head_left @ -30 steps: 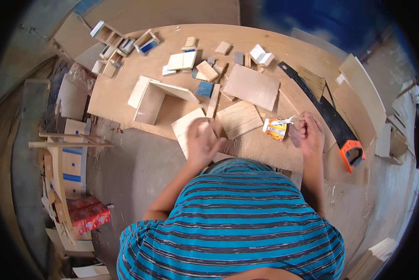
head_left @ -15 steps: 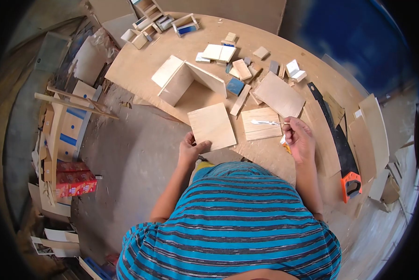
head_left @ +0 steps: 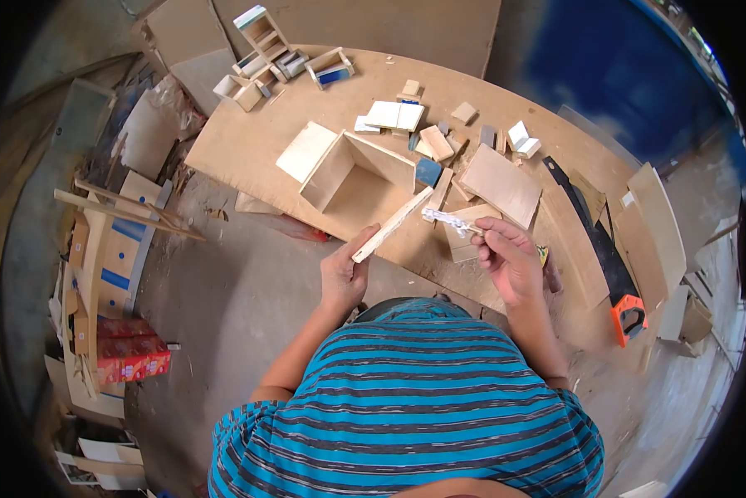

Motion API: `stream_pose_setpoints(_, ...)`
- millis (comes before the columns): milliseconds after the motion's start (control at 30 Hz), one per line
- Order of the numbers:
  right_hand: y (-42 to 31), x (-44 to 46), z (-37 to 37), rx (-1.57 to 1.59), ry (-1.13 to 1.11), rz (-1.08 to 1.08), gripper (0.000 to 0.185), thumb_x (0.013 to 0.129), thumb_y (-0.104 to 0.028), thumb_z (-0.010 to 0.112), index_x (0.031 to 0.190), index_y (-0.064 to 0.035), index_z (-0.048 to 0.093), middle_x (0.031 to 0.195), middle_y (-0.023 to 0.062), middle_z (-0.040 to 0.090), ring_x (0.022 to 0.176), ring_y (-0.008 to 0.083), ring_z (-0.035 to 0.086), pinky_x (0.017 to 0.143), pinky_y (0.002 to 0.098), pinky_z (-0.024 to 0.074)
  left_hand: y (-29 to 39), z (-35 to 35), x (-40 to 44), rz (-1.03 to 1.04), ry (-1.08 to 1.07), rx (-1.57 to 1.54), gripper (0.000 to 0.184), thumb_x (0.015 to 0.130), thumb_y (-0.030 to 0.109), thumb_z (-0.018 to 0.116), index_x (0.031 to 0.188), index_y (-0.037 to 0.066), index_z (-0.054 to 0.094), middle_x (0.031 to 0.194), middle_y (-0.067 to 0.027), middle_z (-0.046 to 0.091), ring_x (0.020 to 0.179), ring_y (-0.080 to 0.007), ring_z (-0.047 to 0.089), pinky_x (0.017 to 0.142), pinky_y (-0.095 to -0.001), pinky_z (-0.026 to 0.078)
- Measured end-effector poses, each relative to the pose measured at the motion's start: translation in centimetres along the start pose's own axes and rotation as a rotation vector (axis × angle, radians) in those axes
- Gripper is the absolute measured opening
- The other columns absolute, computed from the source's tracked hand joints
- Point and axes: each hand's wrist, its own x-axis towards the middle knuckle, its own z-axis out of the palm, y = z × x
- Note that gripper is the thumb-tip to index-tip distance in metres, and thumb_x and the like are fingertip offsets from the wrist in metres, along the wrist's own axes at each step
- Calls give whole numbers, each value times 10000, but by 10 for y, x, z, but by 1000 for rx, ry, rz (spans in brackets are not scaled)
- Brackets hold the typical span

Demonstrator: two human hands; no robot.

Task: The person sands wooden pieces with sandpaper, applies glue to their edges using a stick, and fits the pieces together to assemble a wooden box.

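Note:
My left hand (head_left: 344, 270) grips a thin square wooden panel (head_left: 393, 224), tilted so that its narrow edge faces up. White stuff shows along that edge. Between the fingers of my right hand (head_left: 510, 253) is a small stick (head_left: 449, 219) coated with white paste, its tip close to the panel's edge. Just beyond the panel, an open wooden box frame (head_left: 356, 176) stands on the table. A flat wooden piece (head_left: 464, 235) lies under the stick. The colourful packet (head_left: 543, 254) is mostly hidden behind my right hand.
A handsaw with an orange handle (head_left: 629, 319) lies at the right of the table (head_left: 248, 149). Wooden blocks and a larger panel (head_left: 501, 184) lie beyond my hands. Small wooden assemblies (head_left: 263, 54) stand at the far left. Red boxes (head_left: 132, 353) are at the left.
My left hand has turned the panel from flat-facing to edge-up and moved it toward the stick. My right hand has brought the white-coated stick left and nearer to me.

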Motion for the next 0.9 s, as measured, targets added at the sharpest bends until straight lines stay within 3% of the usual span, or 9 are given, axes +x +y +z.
stream_pose_setpoints(233,18,-4,10,30,89,-88,261,888,-86,612,1116,42,618,878,99,654,675,106,573,586,204,457,-10,-13,13,149,-35,-45,489,741,-158,468,1171,19,618,1165,-173,644,1092,-290,629,922,-311,477)
stream_pose_setpoints(333,23,-8,12,30,114,-102,267,891,-88,609,1125,40,613,875,91,645,675,104,563,587,201,454,-8,-19,14,143,-57,22,451,768,-126,506,1172,35,624,1109,-170,666,1017,-287,659,882,-316,499)
stream_pose_setpoints(433,27,-12,12,54,126,-100,267,892,-88,608,1131,30,608,875,85,633,680,104,558,586,200,449,-4,-27,13,-77,-213,93,374,820,-82,536,1181,-2,588,1068,-151,681,966,-259,669,876,-322,501)
stream_pose_setpoints(633,28,-20,9,358,29,-106,274,891,-74,605,1151,7,573,901,92,619,700,117,564,587,209,463,16,-31,17,-600,-270,-1174,332,888,25,592,1198,-28,486,1148,-122,630,1017,-188,625,940,-321,470)
stream_pose_setpoints(667,28,-22,10,386,-4,-121,286,894,-72,602,1163,19,569,906,99,625,703,120,578,594,214,475,21,-31,20,-683,-278,-1245,343,897,60,594,1210,-23,481,1133,-145,621,960,-193,648,824,-293,544)
stream_pose_setpoints(767,24,-29,16,411,-54,-141,293,895,-67,603,1171,27,571,915,109,634,709,126,596,606,220,490,14,-36,28,-791,-469,-1562,337,906,65,575,1207,-45,471,1095,-168,618,896,-216,668,652,-246,584)
stream_pose_setpoints(867,21,-35,21,391,-63,-154,290,893,-62,607,1169,24,579,925,113,638,711,130,602,611,220,495,39,-35,38,-1066,-360,-1512,324,910,70,567,1188,-63,466,1046,-174,622,817,-213,676,509,-184,561)
stream_pose_setpoints(900,21,-36,21,383,-63,-159,290,892,-59,607,1168,23,581,929,114,639,711,132,604,613,221,496,36,-33,39,-1058,-401,-1561,315,910,74,566,1183,-56,479,1049,-176,625,854,-232,674,564,-223,582)
